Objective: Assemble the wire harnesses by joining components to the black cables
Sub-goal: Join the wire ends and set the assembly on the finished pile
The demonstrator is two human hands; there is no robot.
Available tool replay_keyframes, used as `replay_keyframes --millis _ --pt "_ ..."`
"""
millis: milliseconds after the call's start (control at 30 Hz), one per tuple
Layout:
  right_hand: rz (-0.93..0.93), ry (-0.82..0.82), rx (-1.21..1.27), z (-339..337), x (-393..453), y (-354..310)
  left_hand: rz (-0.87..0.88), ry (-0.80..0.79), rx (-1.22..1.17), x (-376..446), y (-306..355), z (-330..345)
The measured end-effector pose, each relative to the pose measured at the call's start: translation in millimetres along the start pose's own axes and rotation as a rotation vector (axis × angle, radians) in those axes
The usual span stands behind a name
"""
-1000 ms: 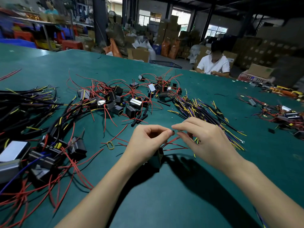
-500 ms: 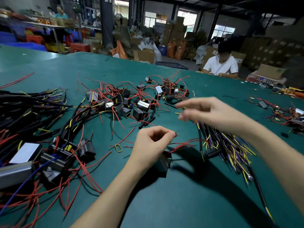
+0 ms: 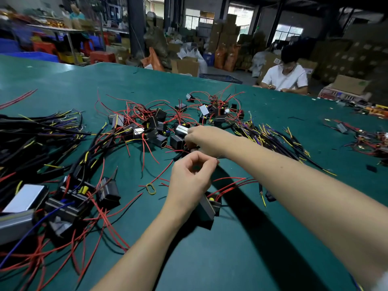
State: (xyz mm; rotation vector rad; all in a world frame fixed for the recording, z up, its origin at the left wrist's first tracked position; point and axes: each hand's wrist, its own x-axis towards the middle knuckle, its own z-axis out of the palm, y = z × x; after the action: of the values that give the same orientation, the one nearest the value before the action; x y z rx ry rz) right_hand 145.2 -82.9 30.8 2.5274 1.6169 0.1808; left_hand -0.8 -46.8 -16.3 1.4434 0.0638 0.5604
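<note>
- The left hand (image 3: 190, 179) hovers over the green worktop (image 3: 241, 248) near its middle, fingers (image 3: 206, 164) curled with thumb and forefinger pinched together; what they pinch is too fine to make out.
- Under that wrist a black component block (image 3: 210, 206) with a grey face and a yellow dot rests on the worktop, red wires (image 3: 228, 184) running from it to the right.
- The right hand (image 3: 204, 139) reaches across, above the left hand, into the central heap of components (image 3: 159, 131); its fingers are bent at a small black piece at the heap's near edge, but whether they grip it I cannot tell.
- The heap is black and silver blocks tangled in thin red leads.
- A bundle of black cables (image 3: 270, 141) with yellow and purple cores lies to the right of the heap, partly under the right forearm.
- One short black cable end (image 3: 261, 191) with a yellow core lies apart, near the red wires.
- A larger mass of black cables (image 3: 31, 139) fills the left side; below it sit finished blocks with red leads (image 3: 69, 202).
- A small yellow loop (image 3: 150, 188) lies flat, just left of the left hand.
- A person in a white shirt (image 3: 286, 77) sits at the far edge of the worktop.
</note>
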Motion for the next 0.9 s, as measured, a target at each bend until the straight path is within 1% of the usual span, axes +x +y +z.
replay_keyframes --millis 33,67,133,167,200,233,300,333,433,733,900 --pt "0.038 0.102 0.116 -2.0 -7.5 2.6 0.004 0.007 0.008 0.0 0.1 0.2" --pt "0.12 0.234 0.279 -4.3 -17.8 4.7 0.004 0.016 0.013 0.0 -0.1 0.4" --pt "0.343 0.493 0.687 -7.7 -47.3 8.3 0.0 0.037 0.008 0.2 -1.4 1.2" --pt "0.438 0.588 0.936 -7.2 -65.3 8.2 0.0 0.047 0.01 0.3 -2.0 2.0" --pt "0.506 0.665 1.164 -6.3 -84.0 6.2 0.004 0.055 0.018 0.1 -2.2 3.0" --pt "0.547 0.719 1.34 -5.1 -102.1 3.2 0.009 0.062 0.027 -0.4 -2.1 3.8" --pt "0.568 0.764 1.591 -3.6 -130.5 -8.0 0.021 0.072 0.031 -1.3 -1.9 4.6" --pt "0.556 0.769 1.677 -3.3 -139.7 -14.3 0.027 0.076 0.034 -1.7 -2.0 4.7" --pt "0.526 0.79 1.778 -3.0 -148.6 -30.5 0.06 0.076 0.081 -3.0 -0.7 5.2" --pt "0.532 0.912 1.728 -1.5 -145.3 -43.3 0.086 0.08 0.159 -3.1 -0.3 8.0" --pt "0.526 0.87 1.724 -0.7 -143.3 -45.6 0.091 0.062 0.165 -3.7 1.0 7.6"
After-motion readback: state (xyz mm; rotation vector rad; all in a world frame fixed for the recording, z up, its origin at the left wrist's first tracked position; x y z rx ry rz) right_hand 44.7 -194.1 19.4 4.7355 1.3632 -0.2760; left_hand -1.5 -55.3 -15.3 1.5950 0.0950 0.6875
